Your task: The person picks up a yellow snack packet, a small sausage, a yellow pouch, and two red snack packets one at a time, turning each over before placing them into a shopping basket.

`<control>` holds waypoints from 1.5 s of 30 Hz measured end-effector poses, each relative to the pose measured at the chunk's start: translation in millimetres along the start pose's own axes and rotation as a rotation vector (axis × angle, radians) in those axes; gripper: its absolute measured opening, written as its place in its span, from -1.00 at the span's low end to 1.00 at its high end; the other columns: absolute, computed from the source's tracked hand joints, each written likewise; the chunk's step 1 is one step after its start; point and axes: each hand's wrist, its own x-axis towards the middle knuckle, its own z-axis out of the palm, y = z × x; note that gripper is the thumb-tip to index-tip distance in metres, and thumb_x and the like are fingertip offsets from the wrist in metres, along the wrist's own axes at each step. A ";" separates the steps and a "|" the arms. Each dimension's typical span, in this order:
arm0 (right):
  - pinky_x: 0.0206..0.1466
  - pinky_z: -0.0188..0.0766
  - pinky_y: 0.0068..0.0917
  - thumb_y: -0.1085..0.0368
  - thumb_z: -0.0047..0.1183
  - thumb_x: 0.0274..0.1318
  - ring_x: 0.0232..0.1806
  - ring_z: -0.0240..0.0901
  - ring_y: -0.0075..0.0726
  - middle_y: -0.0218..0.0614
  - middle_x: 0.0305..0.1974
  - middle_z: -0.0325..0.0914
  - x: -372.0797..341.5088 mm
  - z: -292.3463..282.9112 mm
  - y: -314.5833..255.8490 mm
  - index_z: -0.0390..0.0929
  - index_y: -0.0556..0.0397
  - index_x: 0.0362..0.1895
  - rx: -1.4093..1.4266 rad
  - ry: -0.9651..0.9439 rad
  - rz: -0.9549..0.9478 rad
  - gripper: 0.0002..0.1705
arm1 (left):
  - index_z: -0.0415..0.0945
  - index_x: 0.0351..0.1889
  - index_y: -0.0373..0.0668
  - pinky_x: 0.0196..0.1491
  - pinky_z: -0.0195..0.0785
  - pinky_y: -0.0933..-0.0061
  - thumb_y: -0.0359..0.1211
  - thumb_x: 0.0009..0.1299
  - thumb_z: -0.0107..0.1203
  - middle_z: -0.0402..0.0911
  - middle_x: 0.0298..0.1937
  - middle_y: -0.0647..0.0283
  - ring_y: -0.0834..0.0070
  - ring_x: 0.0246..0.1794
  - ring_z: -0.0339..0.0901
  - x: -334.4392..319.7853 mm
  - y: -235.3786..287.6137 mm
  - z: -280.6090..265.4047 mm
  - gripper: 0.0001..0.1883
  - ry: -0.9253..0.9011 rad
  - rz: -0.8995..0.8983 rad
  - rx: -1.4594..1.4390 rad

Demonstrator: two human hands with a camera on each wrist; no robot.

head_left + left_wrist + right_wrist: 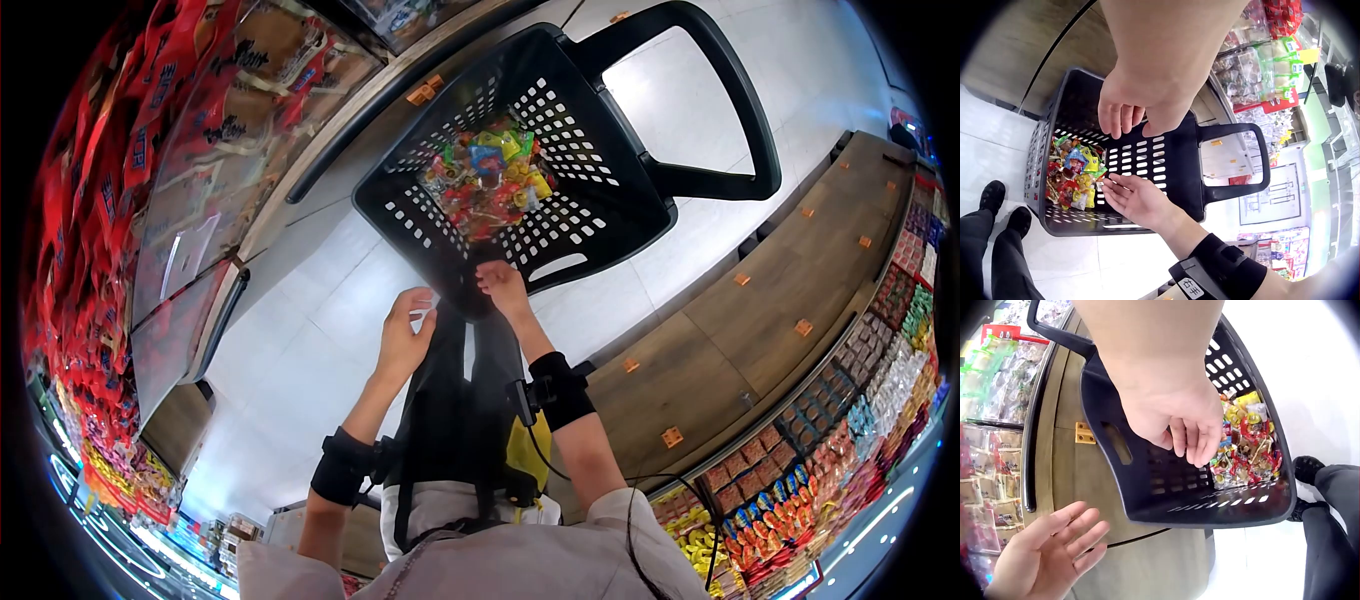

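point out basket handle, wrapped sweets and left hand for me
Basket handle (pixel 731 95): head view, on its outer bar
Wrapped sweets (pixel 1075 175): left wrist view, middle of the pile
Left hand (pixel 404 338): head view, middle of the hand

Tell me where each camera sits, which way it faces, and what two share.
Head: worn on the head, facing forward and down into the black basket of wrapped sweets; left hand, right hand, pale top and dark-trousered legs show.
Left wrist: worn there, facing past the left hand into the basket; both hands and, seemingly, the wearer's legs show.
Right wrist: likewise, past the right hand; both hands and legs again.
Both wrist views share basket, sweets and hands.
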 end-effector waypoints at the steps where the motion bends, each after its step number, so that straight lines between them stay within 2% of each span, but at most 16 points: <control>1: -0.44 0.37 -0.60 0.34 -0.15 0.07 -0.50 0.45 -0.50 -0.29 -0.45 0.53 4.5 1.2 2.2 0.47 0.17 -0.30 -0.007 0.005 -0.002 -0.81 | 0.33 -0.10 -0.26 -0.15 0.37 0.43 -0.52 0.19 0.00 0.49 -0.19 0.13 0.34 -0.17 0.47 0.5 0.0 -1.4 -0.71 -0.002 -0.004 0.000; 6: -0.45 0.40 -0.59 0.36 -0.11 0.08 -0.51 0.43 -0.49 -0.31 -0.43 0.51 64.4 -0.4 35.6 0.46 0.15 -0.28 -0.131 -0.047 -0.047 -0.84 | 0.33 -0.10 -0.28 -0.15 0.37 0.45 -0.53 0.19 0.00 0.48 -0.17 0.14 0.36 -0.17 0.47 9.0 5.7 -5.0 -0.71 -0.019 0.032 0.004; 8: -0.52 0.36 -0.62 0.39 -0.06 -0.01 -0.57 0.41 -0.47 -0.32 -0.46 0.51 100.0 -7.3 42.7 0.47 0.10 -0.30 0.215 -0.094 0.068 -0.86 | 0.33 -0.09 -0.27 -0.13 0.37 0.46 -0.54 0.19 0.00 0.48 -0.16 0.14 0.38 -0.15 0.47 17.1 7.2 -5.8 -0.70 -0.035 0.044 0.012; 10: -0.36 0.39 -0.41 0.35 -0.08 -0.09 -0.43 0.46 -0.19 -0.17 -0.44 0.52 162.6 -6.4 81.6 0.50 0.12 -0.40 -0.214 0.089 -0.272 -0.85 | 0.33 -0.08 -0.27 -0.13 0.36 0.46 -0.54 0.19 0.00 0.48 -0.15 0.14 0.38 -0.14 0.47 29.3 7.0 -6.1 -0.70 -0.041 0.061 0.001; 11: -0.26 0.38 -0.26 0.35 -0.09 -0.15 -0.36 0.46 0.02 -0.04 -0.47 0.50 188.2 -9.7 92.8 0.50 0.12 -0.50 -0.232 0.146 -0.449 -0.86 | 0.33 -0.08 -0.27 -0.13 0.36 0.46 -0.55 0.19 0.00 0.49 -0.15 0.14 0.38 -0.13 0.47 37.4 5.4 -6.1 -0.69 -0.042 0.071 -0.005; 14: -0.27 0.39 -0.26 0.32 -0.12 -0.12 -0.36 0.47 0.02 -0.05 -0.43 0.51 211.1 -18.5 56.4 0.52 0.10 -0.53 -0.574 0.384 -0.164 -0.83 | 0.32 -0.07 -0.26 -0.12 0.36 0.46 -0.54 0.21 0.00 0.49 -0.14 0.15 0.40 -0.11 0.46 66.1 -9.0 -2.2 -0.70 -0.050 0.068 -0.022; 17: -0.25 0.39 -0.26 0.27 -0.11 -0.11 -0.33 0.49 -0.05 -0.09 -0.43 0.53 205.4 -25.1 3.8 0.53 0.06 -0.58 -0.743 0.460 -0.028 -0.80 | 0.32 -0.06 -0.26 -0.12 0.36 0.48 -0.54 0.21 0.00 0.49 -0.14 0.16 0.41 -0.12 0.46 98.9 -29.9 2.5 -0.69 -0.065 0.091 -0.020; 21: -0.27 0.40 -0.25 0.25 -0.06 -0.11 -0.34 0.50 -0.11 -0.18 -0.44 0.55 244.3 -41.5 16.6 0.56 0.05 -0.59 -0.728 0.514 0.074 -0.80 | 0.32 -0.07 -0.27 -0.11 0.34 0.50 -0.55 0.21 -0.01 0.46 -0.10 0.14 0.42 -0.11 0.45 136.1 -34.7 8.8 -0.70 -0.091 0.170 -0.015; 23: -0.21 0.38 -0.24 0.20 -0.06 -0.10 -0.24 0.46 0.00 -0.09 -0.36 0.53 260.5 -51.2 27.2 0.53 0.11 -0.45 -0.796 0.470 0.052 -0.75 | 0.32 -0.07 -0.27 -0.10 0.33 0.50 -0.56 0.21 -0.02 0.45 -0.08 0.14 0.43 -0.10 0.45 155.8 -37.1 12.0 -0.70 -0.115 0.181 -0.055; 25: -0.11 0.35 -0.25 0.20 -0.15 -0.02 -0.10 0.40 0.07 0.04 -0.20 0.48 271.9 -58.0 25.1 0.48 0.18 -0.20 -0.617 0.409 0.224 -0.64 | 0.31 -0.05 -0.29 -0.07 0.30 0.50 -0.56 0.22 -0.02 0.45 -0.07 0.15 0.44 -0.08 0.44 173.2 -37.6 13.8 -0.69 -0.122 0.171 -0.026; 26: -0.09 0.34 -0.29 0.18 -0.06 -0.08 -0.07 0.39 0.02 0.05 -0.17 0.46 280.1 -59.0 29.0 0.48 0.16 -0.18 -0.604 0.407 0.253 -0.62 | 0.31 -0.05 -0.30 -0.06 0.30 0.51 -0.56 0.22 -0.03 0.45 -0.07 0.14 0.44 -0.08 0.44 181.1 -39.9 14.9 -0.69 -0.120 0.180 -0.028; 32: -0.03 0.34 -0.28 0.14 0.05 -0.15 -0.04 0.38 -0.02 0.03 -0.14 0.46 335.9 -79.6 91.9 0.48 0.14 -0.16 -0.620 0.571 0.095 -0.56 | 0.30 -0.04 -0.30 -0.06 0.28 0.52 -0.57 0.22 0.00 0.45 -0.06 0.15 0.44 -0.07 0.44 205.0 -48.1 14.3 -0.68 -0.187 0.225 -0.038; 35: -0.01 0.35 -0.25 0.14 0.06 -0.16 -0.04 0.38 0.01 0.01 -0.11 0.45 331.7 -90.6 68.6 0.48 0.14 -0.14 -0.626 0.460 0.264 -0.55 | 0.29 -0.04 -0.30 -0.04 0.27 0.50 -0.55 0.22 0.00 0.45 -0.06 0.13 0.42 -0.07 0.43 206.9 -51.3 13.2 -0.68 -0.206 0.271 -0.015; 36: 0.05 0.31 -0.27 0.15 0.04 -0.16 0.03 0.33 -0.02 -0.03 -0.03 0.41 337.3 -89.6 73.5 0.46 0.11 -0.10 -0.806 0.485 0.252 -0.52 | 0.30 -0.04 -0.30 -0.03 0.25 0.50 -0.55 0.22 0.00 0.44 -0.07 0.13 0.41 -0.07 0.43 206.6 -53.7 12.6 -0.68 -0.211 0.267 -0.023; 40: 0.20 0.14 -0.32 0.10 -0.04 -0.12 0.19 0.17 -0.11 -0.10 0.10 0.30 350.8 -98.4 97.4 0.39 0.04 0.03 -0.806 0.473 0.326 -0.45 | 0.32 -0.05 -0.30 -0.02 0.26 0.49 -0.57 0.19 0.01 0.45 -0.07 0.14 0.40 -0.08 0.44 201.5 -59.5 10.2 -0.67 -0.230 0.241 0.033; 45: 0.15 0.18 -0.28 0.01 0.04 -0.12 0.16 0.20 -0.13 -0.20 0.10 0.30 377.8 -108.7 133.0 0.37 -0.02 0.04 -0.868 0.432 0.465 -0.41 | 0.33 -0.04 -0.28 -0.06 0.29 0.47 -0.60 0.14 0.05 0.46 -0.08 0.13 0.37 -0.08 0.45 196.7 -67.3 6.6 -0.62 -0.247 0.299 0.113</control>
